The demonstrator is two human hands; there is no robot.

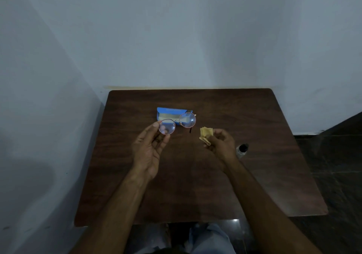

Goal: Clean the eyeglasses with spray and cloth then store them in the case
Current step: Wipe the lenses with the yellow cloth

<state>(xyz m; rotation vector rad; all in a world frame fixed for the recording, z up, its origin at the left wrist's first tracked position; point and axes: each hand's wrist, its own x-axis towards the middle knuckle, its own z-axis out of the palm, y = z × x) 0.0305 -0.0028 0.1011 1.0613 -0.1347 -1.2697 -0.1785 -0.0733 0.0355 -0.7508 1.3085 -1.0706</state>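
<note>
Round thin-rimmed eyeglasses point(187, 120) are held up above the middle of the table. My left hand point(149, 150) pinches the rim of their left lens. A folded yellow cloth point(205, 132) is gripped in my right hand point(221, 143), a short way right of the glasses and apart from them. Behind the glasses an open blue case point(168, 111) lies flat on the wood. A small spray bottle point(242, 150) with a dark cap stands just right of my right wrist, partly hidden by it.
The dark wooden table point(195, 185) fills the middle of the view, pushed against a white wall at the back and left. Dark tiled floor point(333, 155) lies to the right. My knees show under the near table edge.
</note>
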